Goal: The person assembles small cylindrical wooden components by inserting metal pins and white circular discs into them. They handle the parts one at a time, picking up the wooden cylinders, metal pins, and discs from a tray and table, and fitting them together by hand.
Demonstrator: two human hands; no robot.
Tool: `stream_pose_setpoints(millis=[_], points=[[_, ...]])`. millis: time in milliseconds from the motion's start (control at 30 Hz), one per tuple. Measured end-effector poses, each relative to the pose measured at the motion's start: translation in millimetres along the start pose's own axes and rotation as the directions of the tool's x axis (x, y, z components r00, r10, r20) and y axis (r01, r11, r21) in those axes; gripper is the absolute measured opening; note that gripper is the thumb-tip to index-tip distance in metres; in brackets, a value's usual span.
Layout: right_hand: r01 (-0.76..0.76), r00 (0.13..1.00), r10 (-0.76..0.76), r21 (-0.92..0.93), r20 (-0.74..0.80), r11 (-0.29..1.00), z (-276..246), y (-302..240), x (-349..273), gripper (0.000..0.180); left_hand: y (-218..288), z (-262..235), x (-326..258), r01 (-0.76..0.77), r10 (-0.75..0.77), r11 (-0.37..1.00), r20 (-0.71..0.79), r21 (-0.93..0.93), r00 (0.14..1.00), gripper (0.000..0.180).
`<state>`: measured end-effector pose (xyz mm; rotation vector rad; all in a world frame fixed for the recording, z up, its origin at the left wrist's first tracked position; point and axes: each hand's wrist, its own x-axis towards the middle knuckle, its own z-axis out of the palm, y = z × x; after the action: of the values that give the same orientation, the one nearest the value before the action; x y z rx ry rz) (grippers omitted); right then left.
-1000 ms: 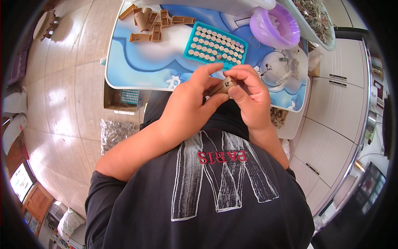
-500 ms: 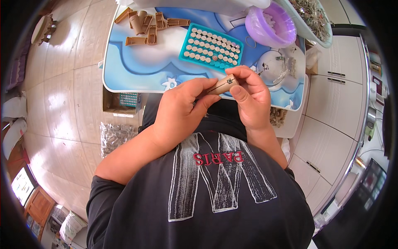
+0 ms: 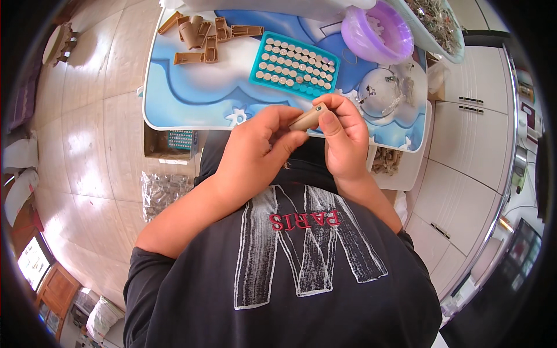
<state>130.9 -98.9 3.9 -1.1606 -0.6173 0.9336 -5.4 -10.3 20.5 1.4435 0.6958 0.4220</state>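
Over the near edge of the blue table (image 3: 197, 110), a brown tube (image 3: 306, 119) slants between two hands, its right end raised toward the camera. The left hand (image 3: 261, 139) is clamped on the lower end, thumb on the near side, fingers partly hidden. The right hand (image 3: 345, 139) pinches the upper end between thumb and forefinger, beside a small dark square (image 3: 318, 108) set in the tube. Beyond them lie a teal tray (image 3: 313, 91) of round white pieces and a heap of brown parts (image 3: 210, 51).

For good handling, the left grip should probably stay firm and unmoving, leaving fine pressing to the right thumb. Even, light pressure seems wise, since a hard squeeze might flex the shell. Keeping that end turned upward would leave the square in sight, and working further over the table would catch anything dropped.
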Motion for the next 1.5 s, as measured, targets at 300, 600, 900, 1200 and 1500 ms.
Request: stream_pose_setpoints(millis=[300, 600, 900, 1200, 1500], points=[[-0.017, 0.999, 0.016, 0.019, 0.038, 1.000, 1, -3, -5, 0.028, 0, 1, 5, -0.389, 0.426, 0.877, -0.084, 0.282, 0.901, 0.021], [0.063, 0.987, -0.057, -0.033, 0.150, 0.997, 7, -6, -13, 0.025, -1, 0, 2, -0.490, 0.515, 0.829, -0.024, 0.269, 0.857, 0.019], [0.063, 0.993, -0.028, -0.300, 0.119, 0.952, -4, -6, -10, 0.041, -7, -17, 11, 0.311, -0.215, 0.859, 0.263, -0.408, 0.941, 0.018], [0.350, 0.861, -0.434, -0.928, 0.264, 0.130, -76, -10, -33, 0.027, -13, -17, 12, 0.514, -0.203, 0.600, 0.504, -0.613, 0.839, 0.045], [0.302, 0.889, -0.415, -0.928, 0.192, 0.218, -69, -8, -8, 0.025, -12, -12, 17, 0.550, -0.289, 0.549, 0.474, -0.630, 0.832, 0.041]])
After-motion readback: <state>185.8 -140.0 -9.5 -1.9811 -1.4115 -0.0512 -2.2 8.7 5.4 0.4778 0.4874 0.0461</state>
